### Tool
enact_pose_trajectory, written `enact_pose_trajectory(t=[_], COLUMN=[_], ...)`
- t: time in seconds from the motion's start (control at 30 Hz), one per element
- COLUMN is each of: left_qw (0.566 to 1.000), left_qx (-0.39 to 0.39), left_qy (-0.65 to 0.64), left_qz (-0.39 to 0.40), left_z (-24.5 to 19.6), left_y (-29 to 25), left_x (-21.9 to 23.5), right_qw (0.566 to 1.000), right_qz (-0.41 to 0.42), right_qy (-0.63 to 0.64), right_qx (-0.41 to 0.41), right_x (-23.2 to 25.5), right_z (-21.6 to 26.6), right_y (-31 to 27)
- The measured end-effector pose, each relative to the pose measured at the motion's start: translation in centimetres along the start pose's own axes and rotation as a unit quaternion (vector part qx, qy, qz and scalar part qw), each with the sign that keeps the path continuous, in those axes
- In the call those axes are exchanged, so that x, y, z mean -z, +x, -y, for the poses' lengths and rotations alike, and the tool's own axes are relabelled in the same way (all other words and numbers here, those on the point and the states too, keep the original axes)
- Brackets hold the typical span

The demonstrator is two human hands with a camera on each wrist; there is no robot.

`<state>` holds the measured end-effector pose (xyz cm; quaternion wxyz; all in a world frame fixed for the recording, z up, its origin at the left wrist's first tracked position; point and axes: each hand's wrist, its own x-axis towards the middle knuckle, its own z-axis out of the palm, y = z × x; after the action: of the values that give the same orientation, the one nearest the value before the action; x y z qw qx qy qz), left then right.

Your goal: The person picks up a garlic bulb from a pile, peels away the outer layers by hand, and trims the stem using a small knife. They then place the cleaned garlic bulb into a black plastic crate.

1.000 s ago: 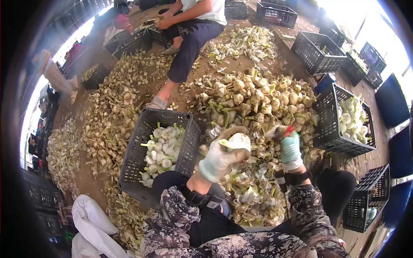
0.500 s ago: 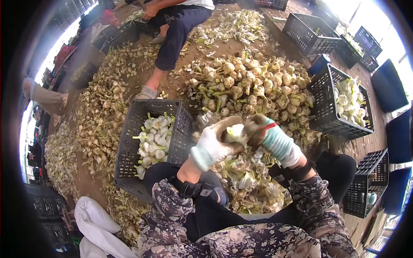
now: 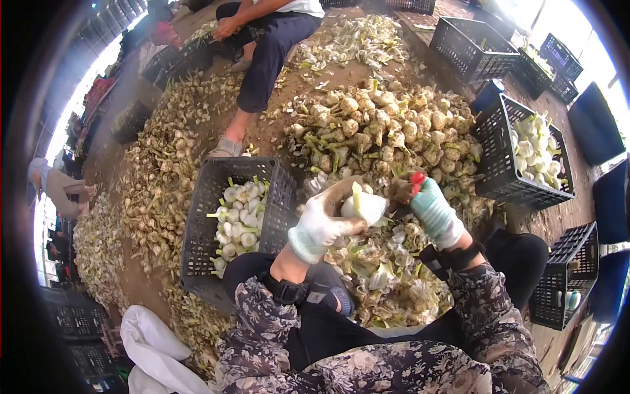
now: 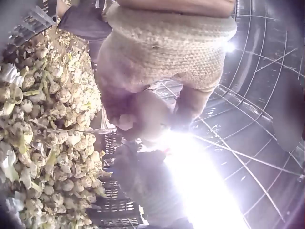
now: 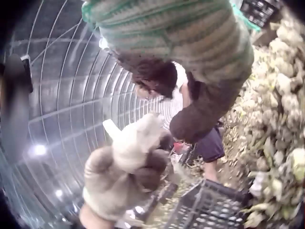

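Observation:
My left hand (image 3: 318, 226), in a soiled white glove, grips a peeled white garlic bulb (image 3: 365, 205) whose short pale green stem points up. In the right wrist view the bulb (image 5: 136, 143) is cupped by the left fingers and thumb. Just to its right is my right hand (image 3: 433, 207), in a green-striped glove with darkened fingertips, apart from the bulb. Its fingers bend loosely, thumb away from them, and background shows through the gap. Something small and red (image 3: 417, 180) lies against that glove. Below the hands is a heap of peeled skins (image 3: 384, 276).
A black crate (image 3: 197, 246) of white bulbs stands left of my knees; another (image 3: 502, 184) stands at right. Unpeeled garlic (image 3: 387, 125) is piled ahead. Beyond the left crate sits another person (image 3: 262, 72). More crates (image 3: 472, 49) line the far right.
My right hand went from apart to touching the bulb, then back away to the right. The bulb looks whiter and its stem now points upward. The left hand keeps holding it.

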<state>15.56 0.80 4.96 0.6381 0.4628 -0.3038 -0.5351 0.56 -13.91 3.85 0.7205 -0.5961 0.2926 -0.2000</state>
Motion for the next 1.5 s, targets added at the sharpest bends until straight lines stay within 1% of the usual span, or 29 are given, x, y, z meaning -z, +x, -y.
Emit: enact_pose_trajectory(t=[0.07,0.1,0.13,0.17,0.27,0.3,0.33,0.43,0.53,0.57,0.67,0.7,0.77,0.8,0.87,0.93,0.97,1.0,1.03,1.1,1.13,1.17,1.2,1.27,1.3,1.33,1.4,1.47,1.5], left_qw=[0.999,0.999,0.995,0.997,0.976,0.958,0.957,0.945,0.967,0.973,0.982,0.982,0.972,0.972,0.969,0.955,0.95,0.944,0.94,0.94,0.938,0.936,0.937,0.937,0.937,0.936,0.914,0.949,0.943], left_qx=[-0.026,-0.032,-0.04,-0.025,-0.012,-0.018,-0.018,-0.014,-0.08,0.017,-0.011,-0.011,0.06,0.06,-0.04,-0.038,-0.034,-0.028,-0.01,-0.011,-0.014,-0.013,-0.005,-0.001,-0.002,0.0,0.003,-0.06,-0.06], left_qy=[0.019,-0.034,-0.086,-0.071,-0.108,-0.144,-0.142,-0.268,-0.239,-0.227,0.034,0.033,-0.069,-0.068,-0.159,-0.194,-0.228,-0.261,-0.266,-0.262,-0.259,-0.262,-0.243,-0.223,-0.236,-0.248,-0.295,-0.158,-0.17], left_qz=[0.006,0.003,0.001,0.006,-0.186,-0.247,-0.252,-0.19,-0.027,-0.047,-0.186,-0.187,-0.216,-0.216,-0.185,-0.221,-0.211,-0.2,-0.212,-0.219,-0.23,-0.235,-0.252,-0.268,-0.258,-0.249,-0.28,-0.266,-0.282], left_z=[0.7,1.0,1.1,0.4,1.1,0.4,0.0,-0.5,1.1,0.6,1.1,1.5,1.8,2.0,2.1,1.3,1.2,1.1,1.4,0.9,0.9,1.0,1.0,0.8,0.7,0.6,-0.9,-0.5,0.3], left_y=[0.3,0.4,0.6,0.4,1.0,1.0,0.6,0.6,0.7,0.3,1.5,1.5,1.3,1.3,1.6,1.8,1.8,1.8,2.0,1.9,1.8,1.7,1.8,1.9,1.8,1.7,1.5,1.0,1.3], left_x=[0.3,0.4,0.3,-0.3,-0.5,-1.2,-1.4,-0.9,0.1,-0.3,-0.9,-0.4,0.3,0.4,0.2,0.0,0.4,0.7,1.1,0.9,0.8,0.7,0.7,0.6,0.5,0.4,-0.4,-0.1,0.5], right_qw=[0.965,0.951,0.983,0.985,0.995,0.989,0.974,0.954,0.932,0.951,0.977,0.976,0.989,0.982,0.967,0.986,0.981,0.855,0.855,0.96,0.984,1.0,1.0,0.978,0.998,0.99,0.986,0.981,0.981], right_qz=[0.022,0.085,0.093,0.051,-0.041,0.009,0.059,0.049,0.109,0.082,0.051,0.051,-0.022,-0.017,-0.12,-0.092,0.049,0.183,0.181,0.052,-0.01,0.003,0.005,0.052,0.055,0.079,0.022,0.032,0.068], right_qy=[0.223,0.273,0.155,0.161,0.075,0.147,0.219,0.288,0.333,0.287,0.205,0.205,0.133,0.184,0.22,0.137,-0.146,-0.41,-0.41,-0.26,-0.178,-0.019,-0.019,-0.055,0.018,0.07,0.165,0.187,0.181], right_qx=[-0.137,-0.114,-0.03,-0.022,0.049,0.024,-0.002,-0.071,-0.091,-0.079,-0.045,-0.046,0.068,0.048,-0.044,-0.036,0.119,0.26,0.26,0.089,-0.001,-0.004,-0.007,0.194,0.039,0.096,-0.032,-0.022,-0.031], right_x=[-0.6,-0.7,-1.6,-3.3,-6.2,-5.9,-5.2,-3.6,-4.4,-4.9,-5.0,-5.1,-5.6,-4.4,-3.2,-1.3,0.3,0.7,1.0,0.7,0.5,-1.6,-3.0,-5.0,-5.7,-3.7,-3.5,-4.6,-5.2], right_z=[1.9,0.6,0.2,-0.3,-2.9,-2.6,-2.1,-0.6,1.1,0.4,-0.3,-0.4,-0.2,-0.8,-1.2,-3.6,-5.8,-6.4,-6.9,-6.5,-6.3,-2.9,-2.7,-2.3,-0.2,-2.9,-1.5,-0.9,-1.1], right_y=[-1.9,-1.9,-2.1,-2.0,-2.3,-2.3,-2.3,-2.1,-3.8,-3.2,-2.0,-1.9,-1.6,-1.2,-1.0,-0.5,-0.3,-0.5,-0.5,-0.1,0.1,-0.8,-0.9,-1.0,-1.6,0.0,0.1,-1.5,-1.8])
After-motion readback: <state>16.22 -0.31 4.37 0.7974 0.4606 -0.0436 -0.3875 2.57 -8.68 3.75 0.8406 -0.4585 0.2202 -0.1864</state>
